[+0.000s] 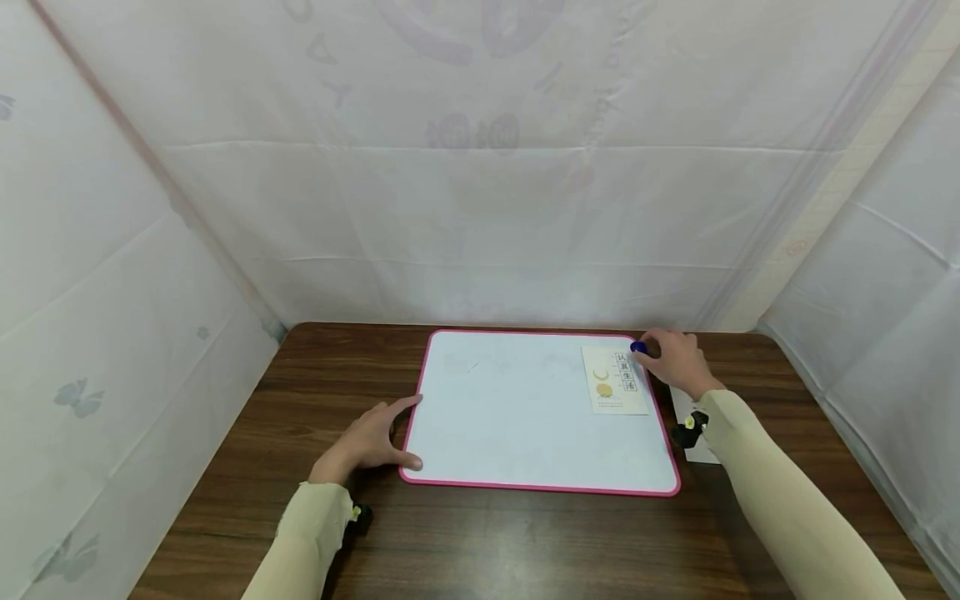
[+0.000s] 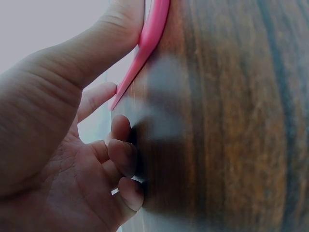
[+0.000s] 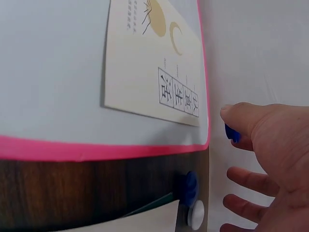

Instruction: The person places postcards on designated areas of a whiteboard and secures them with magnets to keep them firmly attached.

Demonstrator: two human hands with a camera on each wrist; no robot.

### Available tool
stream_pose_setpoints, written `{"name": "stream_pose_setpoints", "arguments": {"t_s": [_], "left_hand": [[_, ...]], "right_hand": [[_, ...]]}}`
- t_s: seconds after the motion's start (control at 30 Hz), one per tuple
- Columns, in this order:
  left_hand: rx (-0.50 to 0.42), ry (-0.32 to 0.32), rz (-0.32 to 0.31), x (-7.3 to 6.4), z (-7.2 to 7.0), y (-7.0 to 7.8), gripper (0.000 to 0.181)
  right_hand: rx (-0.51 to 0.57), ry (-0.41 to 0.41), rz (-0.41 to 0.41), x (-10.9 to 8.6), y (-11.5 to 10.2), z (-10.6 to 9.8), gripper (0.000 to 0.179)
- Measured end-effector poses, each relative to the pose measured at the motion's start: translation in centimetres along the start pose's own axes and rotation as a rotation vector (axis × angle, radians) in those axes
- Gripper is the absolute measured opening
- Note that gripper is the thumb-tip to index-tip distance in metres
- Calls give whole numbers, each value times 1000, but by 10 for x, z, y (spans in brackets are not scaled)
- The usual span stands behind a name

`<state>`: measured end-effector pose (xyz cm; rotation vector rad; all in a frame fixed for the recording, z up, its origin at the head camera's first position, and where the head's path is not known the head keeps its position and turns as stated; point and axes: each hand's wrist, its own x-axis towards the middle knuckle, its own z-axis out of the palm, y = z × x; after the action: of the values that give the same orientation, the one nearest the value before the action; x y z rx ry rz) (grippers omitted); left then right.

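Observation:
A whiteboard (image 1: 502, 417) with a pink rim lies flat on the dark wooden table. Near its right edge is a cream card (image 1: 600, 398) printed with Chinese characters, a crescent and a yellow round shape. My right hand (image 1: 677, 360) pinches a blue round magnet (image 1: 638, 347) between thumb and finger by the card's top right corner. In the right wrist view the magnet (image 3: 231, 133) appears off the board's surface. My left hand (image 1: 367, 437) rests at the board's left edge, its thumb and index finger spread apart and touching the pink rim (image 2: 153, 26).
Right of the board, partly under my right arm, lies a white sheet or card (image 1: 702, 452). Another blue magnet (image 3: 189, 187) and a white magnet (image 3: 196, 215) sit beside it in the right wrist view. White cloth walls (image 1: 480, 217) surround the table (image 1: 525, 550).

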<state>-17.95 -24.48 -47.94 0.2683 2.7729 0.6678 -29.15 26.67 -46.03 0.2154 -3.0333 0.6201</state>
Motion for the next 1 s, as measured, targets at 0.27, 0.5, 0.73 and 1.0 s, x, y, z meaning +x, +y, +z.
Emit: {"name": "stream_pose_setpoints", "arguments": {"t_s": [0.27, 0.5, 0.73, 1.0], "left_hand": [[-2, -4, -7, 0, 2, 0, 108], [-3, 5, 1, -1, 1, 1, 108], [5, 10, 3, -2, 1, 0, 108], [1, 10, 1, -2, 2, 1, 108]], "right_hand": [[2, 5, -8, 7, -8, 4, 40], [2, 2, -19, 13, -15, 9, 37], [3, -23, -7, 17, -22, 11, 39], [-8, -45, -1, 25, -25, 18, 37]]}}
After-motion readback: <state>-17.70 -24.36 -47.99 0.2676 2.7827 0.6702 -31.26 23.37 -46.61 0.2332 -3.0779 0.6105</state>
